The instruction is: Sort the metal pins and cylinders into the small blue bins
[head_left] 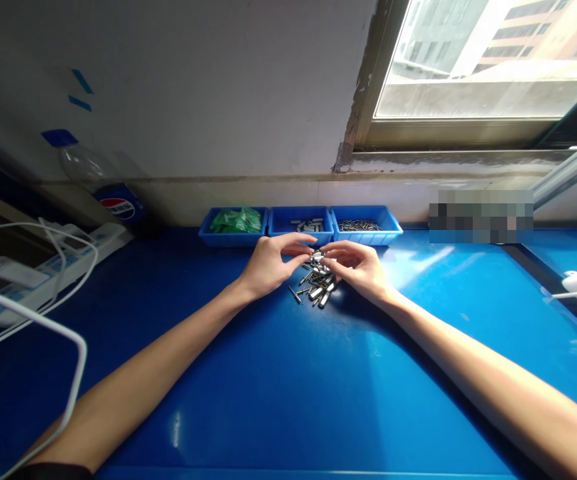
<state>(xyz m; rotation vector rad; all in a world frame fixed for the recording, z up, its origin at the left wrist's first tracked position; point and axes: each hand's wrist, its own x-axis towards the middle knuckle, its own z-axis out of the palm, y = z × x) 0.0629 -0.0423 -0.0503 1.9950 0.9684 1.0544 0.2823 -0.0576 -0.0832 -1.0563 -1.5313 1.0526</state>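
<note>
A heap of small metal parts (318, 283), silver cylinders mixed with thin dark and brass-coloured pins, lies on the blue table top. My left hand (271, 263) curves in at the heap's far left side, its thumb and fingers apart with nothing visible between them. From the other side my right hand (361, 267) reaches over the heap, thumb and index finger spaced apart at its far end. A silver piece (317, 255) shows between the fingertips of both hands; whether they touch it is too small to tell. The right fingertips partly cover the heap.
Behind the hands stand three blue bins: one with green packets (237, 220), one with silver cylinders (311, 225), one with thin pins (359, 225). A cola bottle (98, 177), power strip (51, 273) and white cable (81, 360) are at left. The table (268, 393) meets the wall.
</note>
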